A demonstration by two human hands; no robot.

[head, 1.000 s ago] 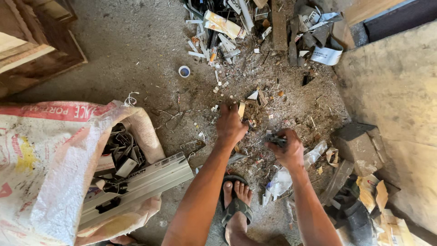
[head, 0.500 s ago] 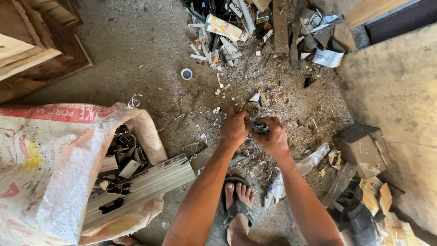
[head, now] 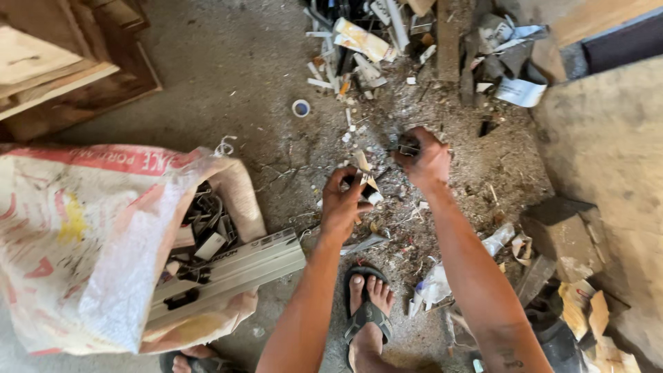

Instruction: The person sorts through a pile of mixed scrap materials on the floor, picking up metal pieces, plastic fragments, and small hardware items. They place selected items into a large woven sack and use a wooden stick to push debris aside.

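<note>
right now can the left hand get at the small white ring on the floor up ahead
Probably yes, with a stretch. The left hand already pinches a small pale scrap, so its fingers are busy. The white ring lies in the open on bare floor, with nothing between them.

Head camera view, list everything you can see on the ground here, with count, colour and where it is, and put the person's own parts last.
woven sack: one, white with red and yellow print, left, lying open
grey metal profile: one, sticking out of the sack's mouth
dark scrap pieces: several, inside the sack
wooden boards: a stack, brown, top left
tape ring: one, white and blue, on the floor, upper middle
debris pile: many mixed scraps, white, grey and dark, top centre
stone block: one, grey, right
concrete floor: grey, littered with wood chips
sandalled foot: bottom centre; a second foot is at the bottom edge
left hand: holds a small pale scrap
right hand: closed on a small dark piece
</note>
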